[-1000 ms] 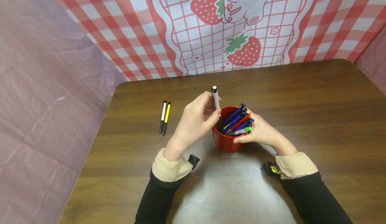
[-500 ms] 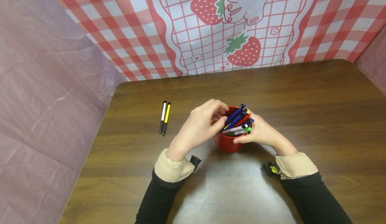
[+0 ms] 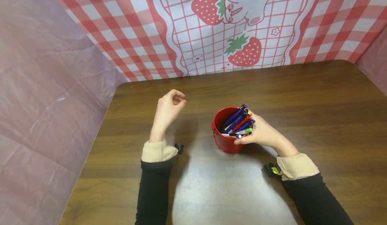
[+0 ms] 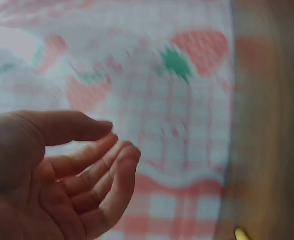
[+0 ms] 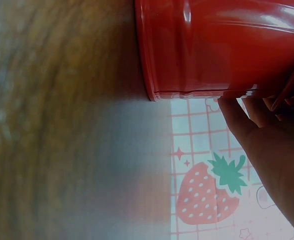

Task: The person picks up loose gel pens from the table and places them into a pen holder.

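Note:
A small red bucket [image 3: 227,146] stands upright on the table, with blue, red, green-capped and white pens [image 3: 240,120] leaning to its right side. My right hand [image 3: 262,130] grips the bucket from the right, thumb at the near side; the right wrist view shows fingers against the bucket wall [image 5: 227,55]. Over the table's left part hovers my left hand [image 3: 168,110], fingers loosely bent and nothing between them. In the left wrist view, that hand [image 4: 72,175] has its thumb apart from the fingers. A yellow pen's end [image 4: 241,234] peeks in at the bottom edge.
The brown wooden table [image 3: 302,100] reaches back to a red-and-white checked cloth with strawberries [image 3: 245,51]. A pinkish sheet [image 3: 45,100] hangs along the left side.
My left hand lowered a white pen into the bucket, let it go and moved left, away from the bucket. It now covers the two pens on the table in the head view. The right hand stayed.

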Action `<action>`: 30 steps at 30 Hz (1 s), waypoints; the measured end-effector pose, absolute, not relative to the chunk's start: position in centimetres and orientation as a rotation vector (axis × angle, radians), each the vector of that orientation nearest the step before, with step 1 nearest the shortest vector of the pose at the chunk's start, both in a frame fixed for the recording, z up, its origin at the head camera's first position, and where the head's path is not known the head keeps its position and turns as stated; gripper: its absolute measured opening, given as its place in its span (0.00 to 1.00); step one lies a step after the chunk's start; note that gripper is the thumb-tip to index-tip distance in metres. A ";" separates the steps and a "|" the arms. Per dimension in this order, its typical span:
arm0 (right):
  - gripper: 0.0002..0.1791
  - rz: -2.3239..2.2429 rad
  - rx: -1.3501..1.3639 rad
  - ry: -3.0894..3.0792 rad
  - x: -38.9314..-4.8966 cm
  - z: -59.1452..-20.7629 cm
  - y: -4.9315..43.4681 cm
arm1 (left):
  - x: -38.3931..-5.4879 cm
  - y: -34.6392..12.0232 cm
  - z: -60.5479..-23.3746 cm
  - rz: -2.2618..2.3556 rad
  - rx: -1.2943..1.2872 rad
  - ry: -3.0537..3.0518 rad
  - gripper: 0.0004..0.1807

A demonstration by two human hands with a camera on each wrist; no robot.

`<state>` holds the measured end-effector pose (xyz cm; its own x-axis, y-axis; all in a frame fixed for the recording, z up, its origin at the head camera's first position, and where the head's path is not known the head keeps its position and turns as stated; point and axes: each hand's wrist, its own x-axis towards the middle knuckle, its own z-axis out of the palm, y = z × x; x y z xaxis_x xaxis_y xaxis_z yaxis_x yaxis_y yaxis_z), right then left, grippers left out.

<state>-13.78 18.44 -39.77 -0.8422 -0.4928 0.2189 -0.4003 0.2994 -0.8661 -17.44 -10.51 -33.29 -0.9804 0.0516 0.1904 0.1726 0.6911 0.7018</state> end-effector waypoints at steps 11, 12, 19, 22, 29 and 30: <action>0.44 -1.614 -0.845 2.422 -13.9 -39.7 18.5 | -18.4 -13.8 -36.0 -0.580 0.086 -3.069 0.11; 0.44 -1.615 -0.842 2.421 -13.9 -39.7 18.5 | -18.4 -13.9 -36.2 -0.554 0.108 -3.074 0.10; 0.44 -1.615 -0.837 2.414 -13.9 -39.7 18.4 | -18.8 -14.3 -37.2 -0.567 0.148 -3.147 0.13; 0.44 -1.615 -0.839 2.411 -13.9 -39.7 18.4 | -18.9 -14.3 -37.4 -0.564 0.138 -3.189 0.12; 0.44 -1.612 -0.835 2.416 -13.8 -39.7 18.4 | -19.0 -14.2 -37.9 -0.501 0.078 -3.246 0.07; 0.44 -1.611 -0.835 2.419 -13.8 -39.6 18.4 | -19.1 -14.2 -38.0 -0.482 0.076 -3.248 0.07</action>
